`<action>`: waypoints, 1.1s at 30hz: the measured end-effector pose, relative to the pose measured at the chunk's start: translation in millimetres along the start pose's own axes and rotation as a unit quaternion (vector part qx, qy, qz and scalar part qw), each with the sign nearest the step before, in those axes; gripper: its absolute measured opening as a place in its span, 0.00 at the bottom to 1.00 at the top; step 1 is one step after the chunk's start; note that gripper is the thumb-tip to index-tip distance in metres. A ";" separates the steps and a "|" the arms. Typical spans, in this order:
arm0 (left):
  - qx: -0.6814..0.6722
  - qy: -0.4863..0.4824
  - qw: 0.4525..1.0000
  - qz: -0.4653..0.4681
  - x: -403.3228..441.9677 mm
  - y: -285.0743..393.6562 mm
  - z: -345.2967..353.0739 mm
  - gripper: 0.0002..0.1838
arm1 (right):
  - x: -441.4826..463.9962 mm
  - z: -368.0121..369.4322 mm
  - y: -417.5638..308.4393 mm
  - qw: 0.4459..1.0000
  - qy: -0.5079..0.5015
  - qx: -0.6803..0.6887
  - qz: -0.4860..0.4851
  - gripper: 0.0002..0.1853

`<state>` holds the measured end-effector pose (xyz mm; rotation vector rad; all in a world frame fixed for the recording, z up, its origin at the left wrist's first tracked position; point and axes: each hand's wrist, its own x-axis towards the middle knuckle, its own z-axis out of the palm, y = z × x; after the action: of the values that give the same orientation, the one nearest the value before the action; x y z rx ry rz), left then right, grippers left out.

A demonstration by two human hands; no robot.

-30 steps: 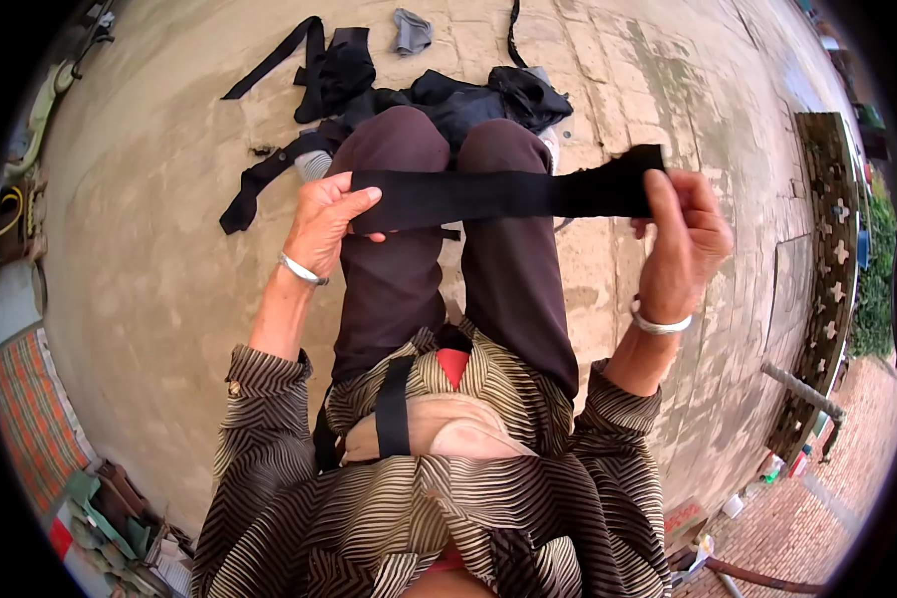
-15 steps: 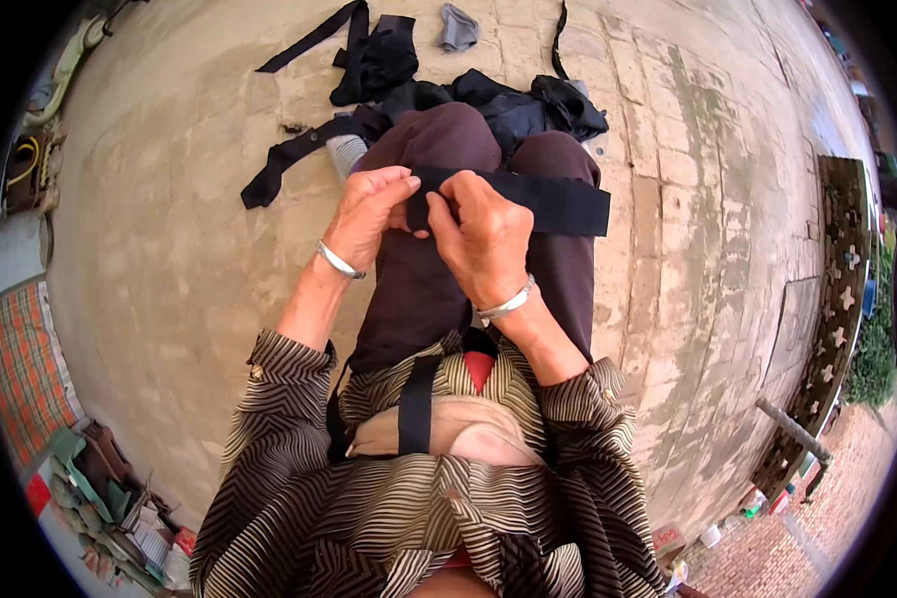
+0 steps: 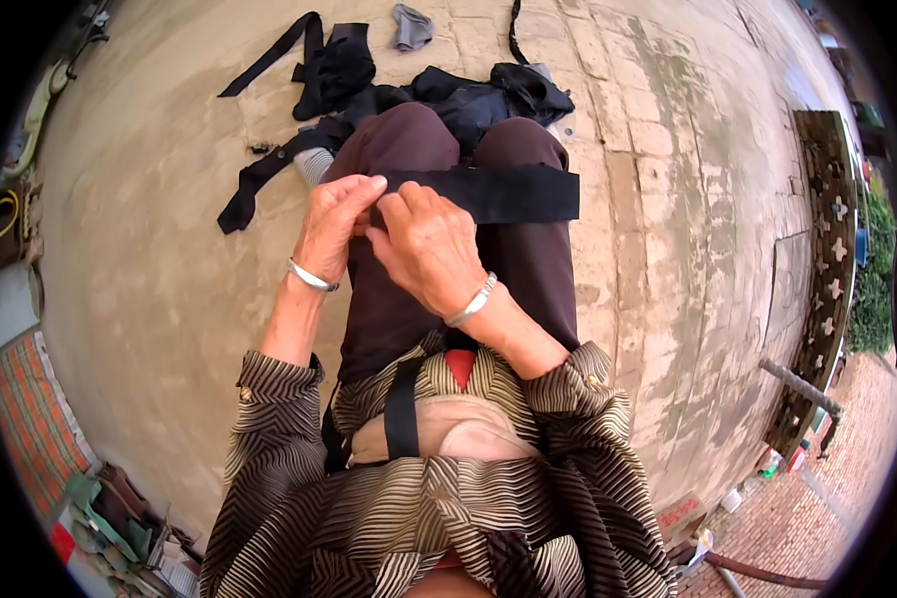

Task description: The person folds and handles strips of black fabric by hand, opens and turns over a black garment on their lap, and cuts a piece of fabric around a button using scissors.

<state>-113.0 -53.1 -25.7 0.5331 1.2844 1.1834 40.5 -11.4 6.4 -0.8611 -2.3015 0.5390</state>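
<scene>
Nearest, at six o'clock, is the person's striped shirt (image 3: 369, 498), with a beige padded piece (image 3: 374, 439) at the waist and a black strap (image 3: 401, 411) running over it. Dark trousers (image 3: 523, 284) reach away toward twelve, the knees side by side. The right hand (image 3: 429, 244) is over the thighs at twelve o'clock, a silver bracelet (image 3: 473, 301) on its wrist; its fingers are curled in, their tips close by the left hand's, and whether they grip anything is hidden. Between ten and eleven, the left hand (image 3: 334, 224) has thumb and fingers pinched together on the near-left end of a black strip (image 3: 528, 194). That strip stretches flat toward one o'clock, across the legs just short of the knees, its far end hanging free past the thigh. Beyond the knees at twelve, a heap of black cloth (image 3: 468, 108) is on the ground, a black band (image 3: 254, 189) trailing from it toward ten. Farther off at twelve is a small grey cloth (image 3: 412, 27); well away at three runs a pierced wall (image 3: 822, 269).
</scene>
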 end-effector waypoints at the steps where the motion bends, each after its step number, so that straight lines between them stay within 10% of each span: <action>1: 0.037 -0.006 0.999 0.001 -0.6 1.7 0.9 0.12 | -1.7 -8.6 -2.6 0.999 -0.007 0.034 -0.007 0.10; 9: 0.072 0.028 0.996 0.040 -1.3 0.1 13.1 0.07 | -45.5 -93.1 81.5 0.949 0.174 -0.022 0.261 0.12; 12: 0.071 0.036 0.996 0.040 -2.5 1.3 16.4 0.06 | -62.0 -104.0 115.7 0.897 0.134 0.159 0.389 0.17; 33: -0.003 0.015 0.997 0.079 -26.8 13.6 32.7 0.06 | -33.7 -113.9 103.0 0.805 0.101 0.416 0.412 0.04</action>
<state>-84.1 -62.3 6.7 0.6235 1.2825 1.3304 182.3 55.5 18.4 -1.3055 -1.1465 1.5765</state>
